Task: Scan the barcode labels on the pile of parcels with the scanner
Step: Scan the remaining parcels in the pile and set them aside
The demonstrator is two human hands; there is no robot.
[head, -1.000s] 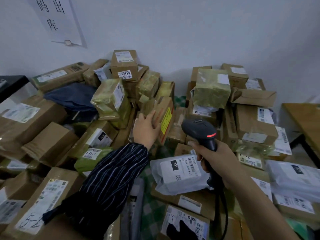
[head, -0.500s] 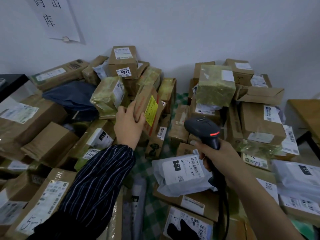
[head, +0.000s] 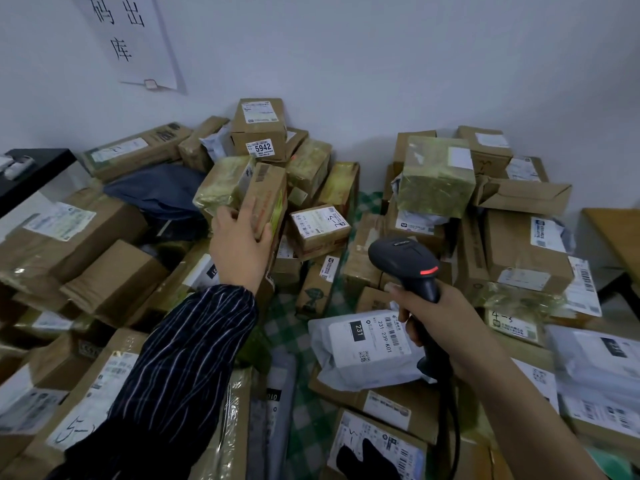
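matt brown cardboard boxes (head: 526, 247), glossy tape-wrapped parcels (head: 434, 174), matt black plastic scanner (head: 405, 263).

This is a parcel depot or courier stockroom. A pile of parcels (head: 519, 251), brown cardboard boxes and pale plastic mailer bags, lies heaped against a bare white wall (head: 381, 64), and nearly every one bears a printed shipping label with barcodes. One box (head: 259, 128) carries a sticker reading 5942, a white mailer bag (head: 363, 341) is marked 231-239-K01, a paper sign (head: 135, 39) with handwritten Chinese characters hangs on the wall, and a corded black handheld scanner (head: 405, 265) is held over the heap.
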